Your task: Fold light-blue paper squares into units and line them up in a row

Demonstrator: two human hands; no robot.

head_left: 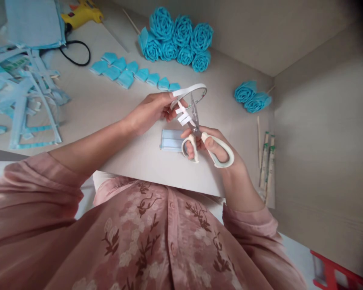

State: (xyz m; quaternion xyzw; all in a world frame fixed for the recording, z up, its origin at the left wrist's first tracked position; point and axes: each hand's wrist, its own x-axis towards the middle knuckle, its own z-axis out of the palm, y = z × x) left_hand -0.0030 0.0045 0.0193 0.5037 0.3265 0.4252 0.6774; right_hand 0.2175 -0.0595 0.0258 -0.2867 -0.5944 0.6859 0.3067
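My left hand is closed on a thin roll of white tape, pinching its near side. In my right hand are scissors with cream handles, fingers and thumb through the loops. The scissor blades are parted and point at the roll; one blade shows inside its ring. Short white tape strips hang at the other blade, close to my left fingertips. Whether they stick to the blade or to my fingers, I cannot tell. Below the hands lies a pale blue pleated cloth piece, partly covered by my right hand.
Folded blue petal pieces lie in rows beyond my left hand. Blue fabric roses are bunched at the back, with two more roses right. Cloth scraps, a sheet stack and a yellow glue gun occupy the left. Sticks lie right.
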